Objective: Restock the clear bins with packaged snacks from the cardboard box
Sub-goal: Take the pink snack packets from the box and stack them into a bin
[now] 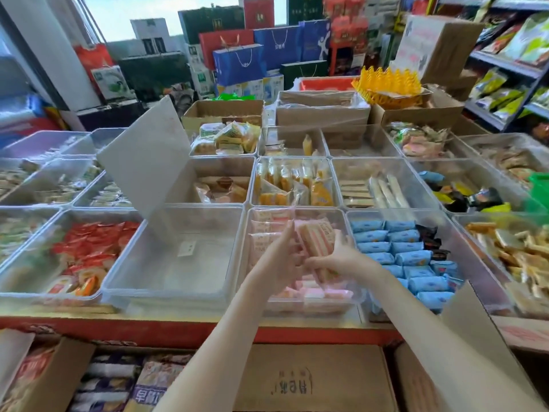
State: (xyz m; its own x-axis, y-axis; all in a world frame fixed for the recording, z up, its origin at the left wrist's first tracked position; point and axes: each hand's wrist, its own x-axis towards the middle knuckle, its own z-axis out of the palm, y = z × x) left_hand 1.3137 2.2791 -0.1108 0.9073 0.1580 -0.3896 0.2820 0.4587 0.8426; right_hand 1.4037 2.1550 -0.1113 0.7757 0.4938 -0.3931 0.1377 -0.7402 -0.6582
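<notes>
Both of my hands meet over a clear bin [300,212] in the front row, which is partly filled with pink-striped packaged snacks [312,292]. Between them I hold a pink-and-white snack packet [316,240], tilted on end above the ones lying in the bin. My left hand [283,254] grips its left side with the forefinger pointing up. My right hand [341,257] curls round its lower right end. A brown cardboard box [312,379] sits below the counter's red edge, under my forearms.
Left of the pink bin is an empty clear bin [178,263] with its lid [145,162] propped up. On the right stands a bin of blue packets [395,251]. More snack bins fill the counter. Open cartons [118,382] stand below, shelves [511,69] at right.
</notes>
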